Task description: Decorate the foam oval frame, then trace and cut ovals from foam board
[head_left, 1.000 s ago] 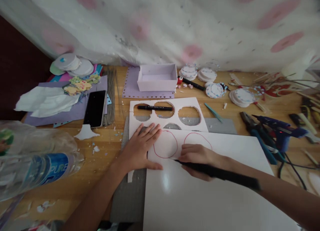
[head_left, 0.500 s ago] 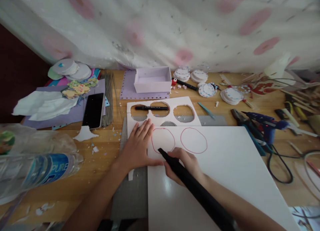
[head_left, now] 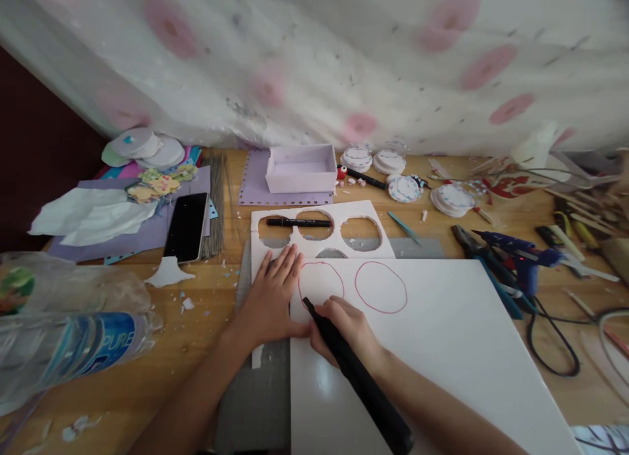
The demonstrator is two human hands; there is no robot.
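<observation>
A large white foam board (head_left: 442, 350) lies on the wooden table with two red circles (head_left: 381, 286) drawn near its far left corner. My left hand (head_left: 272, 294) lies flat, fingers spread, on the board's left edge beside the left circle. My right hand (head_left: 344, 327) grips a long black cutter (head_left: 354, 373), whose tip touches the lower left rim of the left circle. Behind them lies a white board with round holes cut out (head_left: 319, 232), and a black marker (head_left: 299, 223) rests on it.
A phone (head_left: 187, 227), crumpled paper (head_left: 91, 212) and plastic bottles (head_left: 69, 347) sit at the left. A lilac box (head_left: 301, 168) and paper discs (head_left: 403, 187) stand at the back. Pliers (head_left: 469, 240), a blue glue gun (head_left: 521, 258) and its cable (head_left: 555, 343) lie to the right.
My right hand swung the cutter from lying across the board to pointing at the left circle, then slid its tip slightly left along the rim. The left hand stayed pressed down.
</observation>
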